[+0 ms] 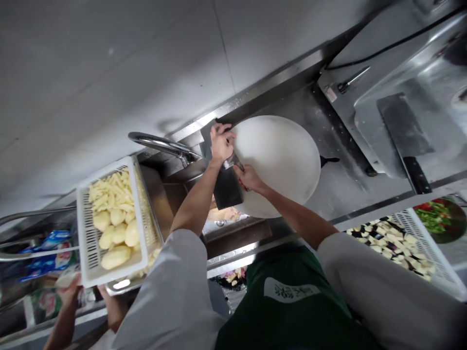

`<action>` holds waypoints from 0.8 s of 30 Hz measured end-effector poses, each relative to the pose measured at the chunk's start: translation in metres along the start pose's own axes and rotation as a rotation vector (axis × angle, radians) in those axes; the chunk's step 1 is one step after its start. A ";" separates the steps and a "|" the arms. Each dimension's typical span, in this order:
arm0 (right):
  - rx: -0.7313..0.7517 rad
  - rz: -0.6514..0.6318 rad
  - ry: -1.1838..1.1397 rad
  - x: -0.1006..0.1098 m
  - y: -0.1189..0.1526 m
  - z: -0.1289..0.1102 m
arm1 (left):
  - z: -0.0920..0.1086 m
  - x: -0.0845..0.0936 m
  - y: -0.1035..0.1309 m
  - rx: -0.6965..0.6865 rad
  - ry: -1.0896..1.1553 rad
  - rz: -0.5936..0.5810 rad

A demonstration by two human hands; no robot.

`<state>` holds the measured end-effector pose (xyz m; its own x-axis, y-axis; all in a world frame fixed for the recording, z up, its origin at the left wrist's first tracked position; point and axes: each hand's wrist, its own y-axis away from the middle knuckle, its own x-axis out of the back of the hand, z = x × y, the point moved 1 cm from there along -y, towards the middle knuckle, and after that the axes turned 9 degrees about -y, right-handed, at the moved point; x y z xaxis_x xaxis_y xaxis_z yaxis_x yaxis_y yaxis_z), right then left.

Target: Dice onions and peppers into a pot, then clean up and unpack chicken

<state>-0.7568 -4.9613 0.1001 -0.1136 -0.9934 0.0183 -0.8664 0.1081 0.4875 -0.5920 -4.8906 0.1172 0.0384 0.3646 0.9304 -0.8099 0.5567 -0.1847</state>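
A large round white board (280,160) lies on the steel counter beside the sink. Across its left edge rests a dark rectangular block (226,187), like a sharpening stone. My right hand (248,177) is closed around the handle of a wide metal blade (231,160), which lies over the dark block. My left hand (222,142) is on the far part of the blade, fingers bent; its exact contact with the metal is hard to make out.
A white basket (143,233) of potatoes stands left of the faucet (160,143). Another person's hands (69,289) are at lower left. A cleaver (404,126) lies at right, near a tray (430,243) of diced eggplant and a bowl (450,223) of chopped peppers.
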 end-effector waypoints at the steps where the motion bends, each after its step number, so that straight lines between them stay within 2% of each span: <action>1: -0.004 -0.011 -0.005 0.002 0.009 0.007 | 0.005 -0.003 0.009 -0.004 0.005 0.002; 5: -0.074 -0.071 0.017 0.017 0.097 0.058 | 0.051 -0.018 0.104 -0.037 0.004 -0.029; 6: -0.081 -0.055 0.036 0.019 0.110 0.062 | 0.057 -0.019 0.119 -0.041 0.011 -0.026; 7: -0.073 -0.036 0.062 0.020 0.113 0.060 | 0.057 -0.018 0.121 -0.043 0.021 -0.015; 8: -0.049 -0.021 0.089 0.019 0.104 0.052 | 0.052 -0.016 0.112 -0.039 0.032 0.006; 12: 0.067 0.010 0.107 0.008 0.023 -0.003 | 0.006 -0.002 0.023 0.011 0.063 0.108; 13: 0.077 0.017 0.091 0.007 0.013 -0.008 | 0.002 -0.001 0.012 0.015 0.068 0.119; 14: 0.073 0.008 0.081 0.008 0.014 -0.005 | 0.003 -0.002 0.013 0.009 0.069 0.118; 15: 0.059 -0.011 0.080 0.010 0.024 0.006 | 0.011 -0.004 0.026 0.004 0.064 0.113; 18: -0.024 -0.047 0.120 0.022 0.088 0.054 | 0.049 -0.015 0.100 0.005 0.021 0.091; 19: -0.034 -0.019 0.141 0.024 0.104 0.064 | 0.058 -0.017 0.119 -0.002 0.019 0.077; 20: -0.032 0.007 0.167 0.025 0.111 0.068 | 0.061 -0.018 0.128 -0.017 0.023 0.057; 21: -0.018 0.016 0.190 0.024 0.108 0.063 | 0.058 -0.017 0.124 -0.021 0.029 0.048; 22: 0.009 0.005 0.207 0.020 0.094 0.052 | 0.049 -0.014 0.109 -0.018 0.037 0.044; 24: 0.051 -0.035 0.214 0.011 0.050 0.019 | 0.023 -0.007 0.059 0.021 0.061 0.064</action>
<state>-0.8105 -4.9660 0.1086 0.0182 -0.9817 0.1896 -0.8923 0.0696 0.4461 -0.6534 -4.8777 0.1069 0.0210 0.4439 0.8958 -0.8238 0.5154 -0.2360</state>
